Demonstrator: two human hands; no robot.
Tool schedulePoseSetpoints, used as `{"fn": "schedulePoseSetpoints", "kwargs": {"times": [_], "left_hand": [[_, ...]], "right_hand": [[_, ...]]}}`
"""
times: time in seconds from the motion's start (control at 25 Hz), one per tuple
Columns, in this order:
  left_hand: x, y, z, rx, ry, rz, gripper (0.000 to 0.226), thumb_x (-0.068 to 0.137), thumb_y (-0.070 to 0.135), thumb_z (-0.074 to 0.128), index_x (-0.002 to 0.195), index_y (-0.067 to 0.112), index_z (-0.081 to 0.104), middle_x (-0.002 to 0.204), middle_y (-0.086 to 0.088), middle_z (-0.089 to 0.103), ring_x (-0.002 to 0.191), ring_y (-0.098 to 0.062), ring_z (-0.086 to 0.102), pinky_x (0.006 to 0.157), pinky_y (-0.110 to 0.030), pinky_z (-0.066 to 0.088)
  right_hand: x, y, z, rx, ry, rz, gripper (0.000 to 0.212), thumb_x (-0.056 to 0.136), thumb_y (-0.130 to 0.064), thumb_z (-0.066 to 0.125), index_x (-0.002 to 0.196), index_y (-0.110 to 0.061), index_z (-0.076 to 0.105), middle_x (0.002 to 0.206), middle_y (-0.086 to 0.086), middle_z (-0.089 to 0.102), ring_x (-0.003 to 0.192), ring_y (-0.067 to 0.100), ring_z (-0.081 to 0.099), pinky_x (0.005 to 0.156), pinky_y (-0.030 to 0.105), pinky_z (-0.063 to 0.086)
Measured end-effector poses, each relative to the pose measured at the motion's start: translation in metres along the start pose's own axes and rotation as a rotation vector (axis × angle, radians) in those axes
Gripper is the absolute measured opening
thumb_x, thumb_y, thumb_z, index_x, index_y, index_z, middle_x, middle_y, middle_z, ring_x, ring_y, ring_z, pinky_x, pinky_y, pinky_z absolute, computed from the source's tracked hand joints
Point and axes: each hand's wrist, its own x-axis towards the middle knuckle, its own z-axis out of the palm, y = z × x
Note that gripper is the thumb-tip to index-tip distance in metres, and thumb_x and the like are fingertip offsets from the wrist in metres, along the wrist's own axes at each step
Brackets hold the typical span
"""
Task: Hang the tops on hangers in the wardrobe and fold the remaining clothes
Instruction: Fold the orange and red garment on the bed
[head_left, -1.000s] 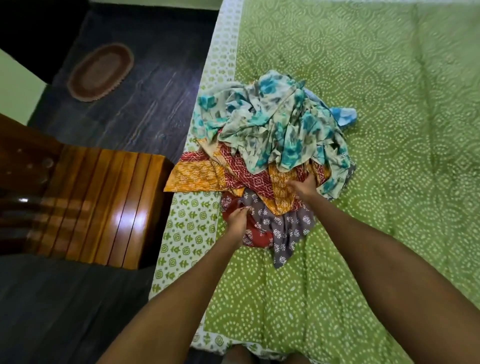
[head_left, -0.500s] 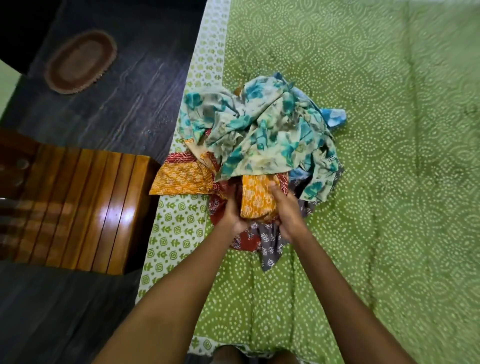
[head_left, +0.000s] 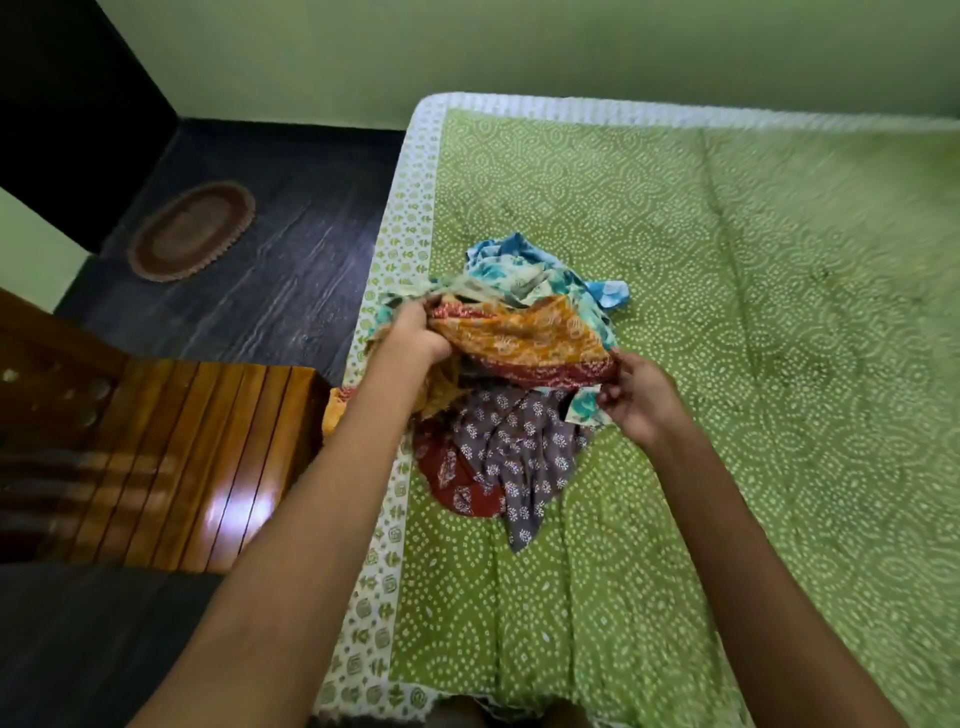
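- On the bed (head_left: 727, 322), near its left edge: the clothes pile (head_left: 519, 395) I'm working, sitting on the green dotted bedsheet.
- My left hand (head_left: 415, 332) grips one end of the orange-and-red printed garment (head_left: 524, 332), fingers curled into the fabric.
- My right hand (head_left: 636, 397) pinches the other end at its red border; garment stretched between both hands, above the pile.
- Below it: grey floral garment (head_left: 514, 452) overlapping a red printed one (head_left: 452, 483).
- Behind: teal floral garment (head_left: 524, 270), bunched.
- Left of the bed: wooden slatted furniture (head_left: 197, 457), oval mat (head_left: 192, 231) on dark floor.
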Motion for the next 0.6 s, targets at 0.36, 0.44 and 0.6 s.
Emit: {"fn": "schedulePoseSetpoints", "kwargs": {"times": [0.36,0.44,0.6], "left_hand": [[-0.165,0.018,0.052,0.238,-0.388,0.433,0.039,0.092,0.039,0.053,0.113,0.007,0.062,0.114,-0.012,0.064,0.098,-0.023,0.064,0.089,-0.037,0.05],[-0.18,0.005,0.06,0.273,-0.417,0.454,0.045,0.091,0.04,0.053,0.119,0.005,0.059,0.114,-0.011,0.065,0.104,-0.023,0.062,0.093,-0.039,0.048],[-0.199,-0.001,0.066,0.337,-0.445,0.509,0.052,0.092,0.048,0.048,0.125,0.009,0.056,0.115,-0.006,0.065,0.103,-0.02,0.062,0.091,-0.036,0.048]], "right_hand": [[-0.091,-0.037,0.024,-1.336,-0.156,-0.344,0.024,0.09,-0.007,0.051,0.113,-0.004,0.057,0.104,0.015,0.062,0.079,0.024,0.06,0.063,0.028,0.052],[-0.102,-0.046,0.039,-1.453,0.056,-0.482,0.034,0.088,-0.015,0.052,0.121,-0.009,0.055,0.127,0.019,0.052,0.111,0.032,0.052,0.092,0.037,0.045],[-0.13,-0.055,0.04,-1.562,0.399,-0.82,0.047,0.085,-0.033,0.06,0.129,-0.019,0.048,0.148,0.018,0.017,0.133,0.037,0.025,0.107,0.051,0.024]]}}
